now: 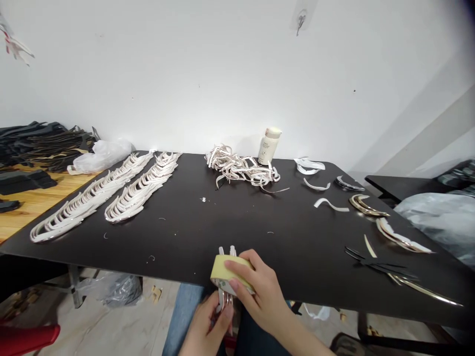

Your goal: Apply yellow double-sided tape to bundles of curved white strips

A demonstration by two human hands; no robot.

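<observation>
Gripping a yellow tape roll (224, 269) between thumb and fingers, the right hand (264, 291) reached in from the right of that roll. A small bundle of pale, shiny strips (228, 298) ran behind it, its tips showing past the roll's far edge and its lower part below the near edge. Just under the roll, the left hand (208, 319) pinched the strips between thumb and fingers; whether any tape was stuck to them could not be told.

The roll was over the near edge of a dark table (185, 212). Well to the left of the roll lay two long rows of overlapping pale strips, an outer row (79, 207) and an inner row (143, 189). Beyond the roll was a tangled strip heap (237, 167), with a white bottle (269, 147) upright farther beyond and slightly to the roll's right. Well to the roll's right lay curved gold pieces (365, 205) and thin black strips (388, 269).
</observation>
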